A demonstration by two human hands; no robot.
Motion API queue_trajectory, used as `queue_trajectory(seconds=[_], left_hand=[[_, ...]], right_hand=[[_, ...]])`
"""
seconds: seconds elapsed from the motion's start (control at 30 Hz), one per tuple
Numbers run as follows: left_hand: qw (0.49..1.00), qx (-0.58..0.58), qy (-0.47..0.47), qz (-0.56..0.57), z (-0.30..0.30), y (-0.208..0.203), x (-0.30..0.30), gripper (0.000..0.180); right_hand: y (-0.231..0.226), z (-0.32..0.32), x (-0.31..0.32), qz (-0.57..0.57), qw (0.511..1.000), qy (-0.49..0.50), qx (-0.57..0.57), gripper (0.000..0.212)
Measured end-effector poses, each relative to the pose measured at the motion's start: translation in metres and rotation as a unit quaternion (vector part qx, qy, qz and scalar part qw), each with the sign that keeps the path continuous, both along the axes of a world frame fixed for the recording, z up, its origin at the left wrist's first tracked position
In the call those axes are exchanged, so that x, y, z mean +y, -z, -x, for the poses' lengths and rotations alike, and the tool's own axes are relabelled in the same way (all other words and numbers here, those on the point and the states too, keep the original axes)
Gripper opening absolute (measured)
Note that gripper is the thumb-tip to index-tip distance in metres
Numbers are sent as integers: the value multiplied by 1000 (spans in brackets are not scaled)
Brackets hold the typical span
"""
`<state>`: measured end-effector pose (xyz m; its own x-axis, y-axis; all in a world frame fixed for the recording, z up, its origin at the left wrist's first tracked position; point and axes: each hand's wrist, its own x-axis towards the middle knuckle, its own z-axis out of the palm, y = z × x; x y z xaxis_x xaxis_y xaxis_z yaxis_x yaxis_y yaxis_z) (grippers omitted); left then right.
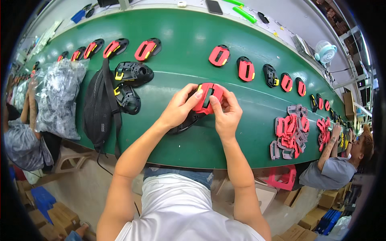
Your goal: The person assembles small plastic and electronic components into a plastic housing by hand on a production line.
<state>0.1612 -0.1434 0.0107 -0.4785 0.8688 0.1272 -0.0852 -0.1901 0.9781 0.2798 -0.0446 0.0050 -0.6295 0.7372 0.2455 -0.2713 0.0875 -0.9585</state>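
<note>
My left hand [181,105] and my right hand [228,114] are both closed on a red slotted cover [200,105] in front of me, a thumb on each side of its long slot. Under it shows a black plastic base [185,123], its far end hidden by the cover and my fingers. Whether the cover is fully seated on the base I cannot tell. Left of my hands lie two black bases with yellow clips, one [134,73] farther off and one [128,99] nearer. A heap of loose red and grey slotted covers [290,130] lies to the right.
A black bag [98,108] and a clear plastic bag of parts [62,96] lie on the green table [177,52] at left. Red-and-black units [148,49] form a row along the far side. A person [333,168] works at right, another [26,136] at left. A small fan [325,52] stands behind.
</note>
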Motion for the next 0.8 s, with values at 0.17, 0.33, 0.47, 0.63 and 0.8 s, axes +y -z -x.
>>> queue_trajectory(seconds=[0.17, 0.33, 0.47, 0.63, 0.8], left_hand=[[998, -1, -35, -61, -7, -4, -5, 31], [974, 167, -142, -56, 0, -6, -4, 25], [974, 192, -107, -55, 1, -8, -11, 24], [940, 294, -149, -87, -3, -15, -9, 26], [923, 324, -180, -103, -7, -7, -7, 28]], right_hand=[[-7, 6, -7, -50, 998, 8, -31, 35], [2, 2, -3, 66, 991, -113, -31, 34], [-1, -4, 7, 131, 973, -189, 6, 32], [-5, -6, 0, 123, 980, -157, -4, 26], [-4, -8, -4, 143, 980, -139, -3, 26]])
